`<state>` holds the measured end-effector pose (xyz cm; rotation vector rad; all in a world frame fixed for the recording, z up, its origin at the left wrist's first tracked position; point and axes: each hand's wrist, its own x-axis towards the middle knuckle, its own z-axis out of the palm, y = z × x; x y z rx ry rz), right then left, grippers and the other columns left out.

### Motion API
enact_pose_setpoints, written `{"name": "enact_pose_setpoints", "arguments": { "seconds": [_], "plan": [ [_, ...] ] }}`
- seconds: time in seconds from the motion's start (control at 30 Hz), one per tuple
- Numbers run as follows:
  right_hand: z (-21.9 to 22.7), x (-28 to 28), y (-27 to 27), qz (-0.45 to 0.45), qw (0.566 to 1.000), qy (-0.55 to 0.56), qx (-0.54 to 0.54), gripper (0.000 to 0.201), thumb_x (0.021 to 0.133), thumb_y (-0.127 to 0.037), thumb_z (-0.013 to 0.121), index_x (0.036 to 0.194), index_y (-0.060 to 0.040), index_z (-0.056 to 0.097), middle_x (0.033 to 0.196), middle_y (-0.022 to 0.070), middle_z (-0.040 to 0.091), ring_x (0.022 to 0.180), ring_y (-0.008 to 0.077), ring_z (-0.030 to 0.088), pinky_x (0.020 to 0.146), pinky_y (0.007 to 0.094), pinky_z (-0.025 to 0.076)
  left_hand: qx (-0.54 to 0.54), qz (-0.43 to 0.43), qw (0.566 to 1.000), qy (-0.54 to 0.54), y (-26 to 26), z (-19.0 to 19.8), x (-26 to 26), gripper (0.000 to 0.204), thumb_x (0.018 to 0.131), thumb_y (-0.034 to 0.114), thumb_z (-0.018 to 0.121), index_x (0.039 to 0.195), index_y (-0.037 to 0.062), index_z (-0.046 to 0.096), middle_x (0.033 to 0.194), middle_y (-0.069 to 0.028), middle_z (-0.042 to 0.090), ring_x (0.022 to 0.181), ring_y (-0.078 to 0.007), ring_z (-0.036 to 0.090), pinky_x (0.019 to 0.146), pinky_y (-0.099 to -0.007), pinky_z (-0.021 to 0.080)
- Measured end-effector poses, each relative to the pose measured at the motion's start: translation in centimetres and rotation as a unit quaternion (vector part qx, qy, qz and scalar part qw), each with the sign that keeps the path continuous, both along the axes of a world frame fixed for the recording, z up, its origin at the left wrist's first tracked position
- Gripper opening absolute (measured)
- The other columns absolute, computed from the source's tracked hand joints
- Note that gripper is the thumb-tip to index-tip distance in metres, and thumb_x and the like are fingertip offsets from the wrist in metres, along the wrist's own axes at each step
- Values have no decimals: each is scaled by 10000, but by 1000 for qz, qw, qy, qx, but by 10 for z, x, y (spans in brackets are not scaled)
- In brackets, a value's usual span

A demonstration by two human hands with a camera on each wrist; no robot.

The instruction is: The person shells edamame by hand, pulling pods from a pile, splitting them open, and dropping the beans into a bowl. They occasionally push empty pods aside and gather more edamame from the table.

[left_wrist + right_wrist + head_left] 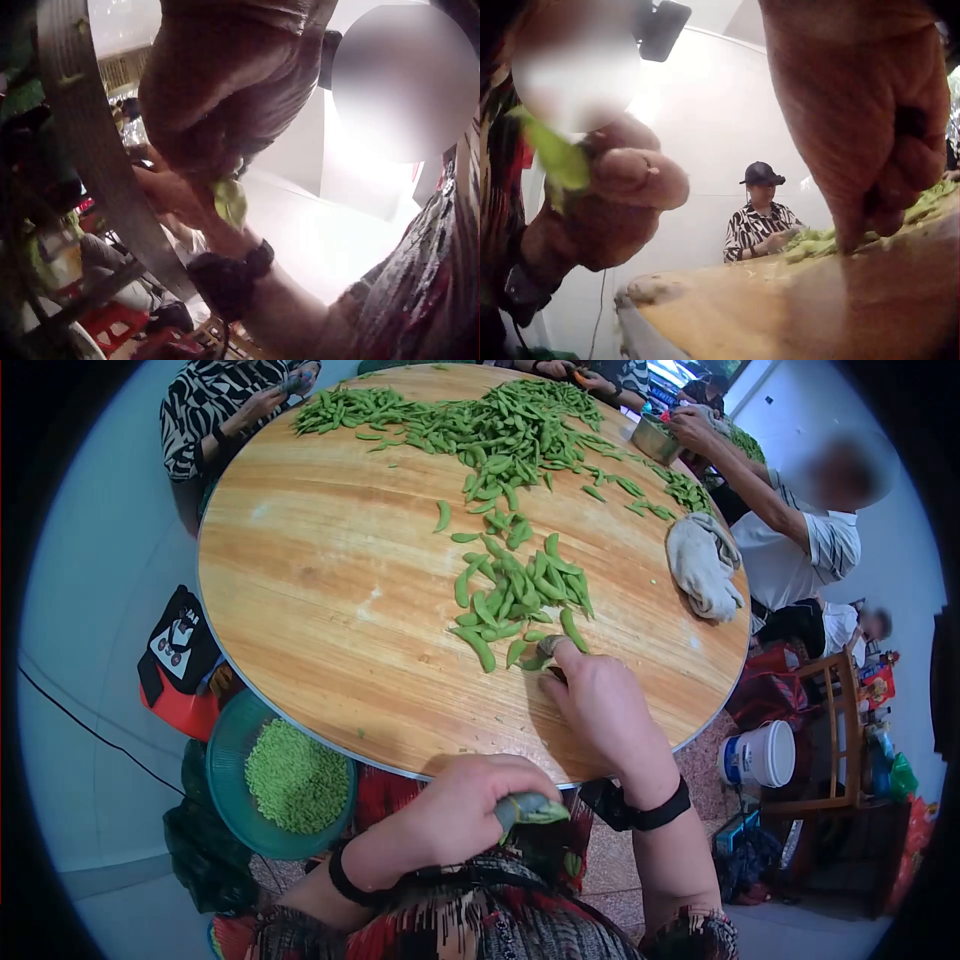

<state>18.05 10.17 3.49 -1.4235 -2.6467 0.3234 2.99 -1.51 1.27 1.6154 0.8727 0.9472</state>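
My left hand (460, 805) is at the table's near edge, its fingers curled, pinching a green soybean pod (550, 814). A grey-green covering with a yellowish band shows on its thumb. The pod (559, 154) sticks out past the left fingers in the right wrist view, and its pale green end (231, 202) shows below the hand in the left wrist view. Over the table my right hand (605, 705) reaches down, thumb and index finger around a pod at the near side of a small soybean pod pile (520, 590). Something grey covers that index fingertip.
A larger pod heap (510, 430) spreads across the far side of the round wooden table (320, 580). A grey cloth (705, 565) lies at right. Below left, a green basin (225, 770) holds shelled beans; a white bucket (760, 753) stands below right. Other people sit around the table.
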Motion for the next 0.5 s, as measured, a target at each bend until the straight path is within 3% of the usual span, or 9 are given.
{"name": "enact_pose_setpoints", "arguments": {
  "seconds": [0.03, 0.17, 0.2, 0.23, 0.3, 0.33, 0.37, 0.4, 0.5],
  "plan": [
    [-2, -3, 2, -12, 1000, 14, 6, 223, 789, -178, 598, 925, -20, 518, 688, 225, 582, 692, 403, 572, 605, 476, 448, 54, 0, 998, 17, -1, -2, 3, 182, 789, -34, 560, 937, 39, 635, 906, -60, 616, 772, -164, 585, 725, -270, 462],
    [-7, 0, 6, -22, 998, 35, 49, 156, 795, -168, 588, 819, -19, 546, 702, 222, 589, 686, 392, 580, 605, 460, 465, 8, -42, 999, -11, 0, -7, 10, 173, 806, -3, 578, 968, 37, 622, 901, -38, 605, 746, -114, 568, 648, -234, 454],
    [-8, 4, 4, -24, 998, 34, 52, 156, 795, -168, 588, 819, -19, 546, 702, 222, 589, 686, 392, 580, 605, 460, 465, -98, 38, 989, -102, -1, -8, 11, 203, 811, 11, 588, 1011, 38, 610, 879, -28, 596, 714, -88, 547, 592, -209, 423],
    [-11, 12, -1, -28, 990, 140, 21, 148, 802, -154, 596, 810, -12, 557, 692, 185, 603, 645, 343, 589, 582, 416, 463, -202, 120, 953, -191, -1, -8, 12, 238, 816, 25, 598, 1054, 40, 599, 858, -17, 587, 682, -62, 526, 535, -183, 393],
    [-14, 19, -15, -28, 970, 243, -11, 142, 809, -141, 604, 801, -4, 568, 681, 148, 617, 603, 294, 598, 559, 371, 461, -222, 174, 912, -298, 3, -6, 15, 244, 824, 24, 591, 1067, 33, 586, 854, -15, 584, 654, -44, 497, 503, -167, 352],
    [-11, 20, -26, -56, 923, 348, -153, 142, 823, -140, 605, 809, -2, 574, 682, 87, 604, 590, 203, 567, 546, 309, 440, -241, 224, 857, -397, 6, -4, 18, 249, 831, 23, 584, 1080, 27, 573, 851, -13, 581, 627, -25, 468, 470, -151, 310],
    [-6, 21, -37, -83, 844, 443, -291, 143, 837, -139, 605, 817, 0, 581, 683, 25, 591, 577, 113, 536, 534, 247, 419, -254, 240, 849, -396, 9, -3, 21, 195, 834, 6, 564, 1028, 13, 576, 842, -29, 589, 583, -33, 435, 456, -163, 293],
    [4, 19, -48, -88, 811, 458, -353, 159, 866, -161, 584, 826, -8, 578, 691, -48, 521, 611, 19, 438, 527, 178, 363, -257, 241, 849, -393, 9, -6, 20, 195, 834, 6, 564, 1028, 13, 576, 842, -29, 589, 583, -33, 435, 456, -163, 293],
    [15, 18, -62, -84, 789, 462, -397, 174, 901, -189, 533, 849, -25, 562, 653, -44, 501, 567, 23, 415, 498, 182, 338, -245, 223, 845, -420, 10, -15, 17, 260, 786, -97, 514, 1009, 11, 596, 822, -28, 587, 591, -43, 459, 501, -168, 362]
  ]
}}
